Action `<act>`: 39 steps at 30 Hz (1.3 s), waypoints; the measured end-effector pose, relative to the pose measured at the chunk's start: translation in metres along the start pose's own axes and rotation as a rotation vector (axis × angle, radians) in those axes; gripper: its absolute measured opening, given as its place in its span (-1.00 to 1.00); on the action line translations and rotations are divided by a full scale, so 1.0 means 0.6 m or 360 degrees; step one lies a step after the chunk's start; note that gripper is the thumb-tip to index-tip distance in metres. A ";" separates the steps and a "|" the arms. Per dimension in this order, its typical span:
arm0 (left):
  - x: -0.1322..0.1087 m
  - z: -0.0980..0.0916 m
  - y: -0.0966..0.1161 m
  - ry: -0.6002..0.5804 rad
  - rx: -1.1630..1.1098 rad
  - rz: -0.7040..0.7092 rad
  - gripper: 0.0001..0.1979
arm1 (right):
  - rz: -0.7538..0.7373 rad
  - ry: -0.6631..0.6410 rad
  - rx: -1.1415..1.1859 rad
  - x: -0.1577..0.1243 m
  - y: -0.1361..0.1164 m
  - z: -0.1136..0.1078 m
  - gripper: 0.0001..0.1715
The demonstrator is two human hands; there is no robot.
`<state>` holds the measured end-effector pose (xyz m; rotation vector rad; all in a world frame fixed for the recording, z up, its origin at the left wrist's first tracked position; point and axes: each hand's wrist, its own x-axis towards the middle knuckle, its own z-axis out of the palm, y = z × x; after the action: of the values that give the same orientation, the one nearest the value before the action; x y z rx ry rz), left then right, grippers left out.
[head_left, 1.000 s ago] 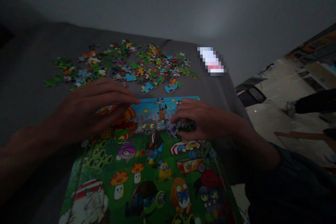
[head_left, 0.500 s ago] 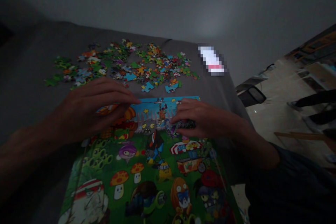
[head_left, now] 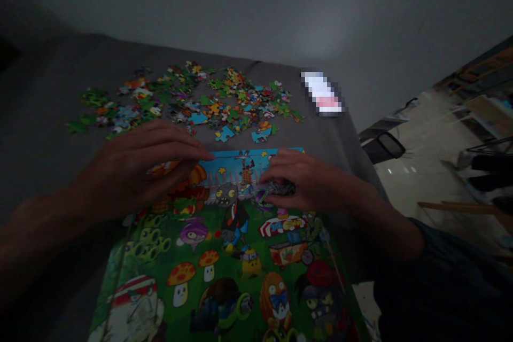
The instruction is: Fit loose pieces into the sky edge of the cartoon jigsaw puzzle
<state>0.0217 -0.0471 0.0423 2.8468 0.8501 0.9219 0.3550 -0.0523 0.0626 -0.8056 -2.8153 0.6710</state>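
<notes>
Possibly a forward push from the left hand (head_left: 146,163) or right hand (head_left: 306,179), both curled over the far end of the board (head_left: 228,256), grip unclear, risked shoving it into the pieces (head_left: 215,109) beyond.

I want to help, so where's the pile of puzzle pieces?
In the head view, the pile of puzzle pieces lies on the grey surface, beyond the picture board and left of the bright blurred rectangle.
</notes>
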 end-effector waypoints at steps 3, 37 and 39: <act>-0.003 0.001 -0.002 0.0019 -0.0018 0.0015 -0.79 | 0.0044 -0.0001 0.0030 -0.006 0.005 -0.007 -0.74; -0.002 0.001 -0.003 0.0001 -0.0099 0.0005 -0.81 | 0.0220 -0.0130 0.0135 -0.007 0.011 -0.011 -0.85; -0.003 0.000 -0.002 -0.0004 -0.0096 -0.0004 -0.81 | 0.0217 -0.0129 0.0120 -0.007 0.009 -0.012 -0.87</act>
<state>0.0198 -0.0469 0.0413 2.7947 0.8114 0.9274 0.3629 -0.0478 0.0667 -0.9853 -2.8057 0.8430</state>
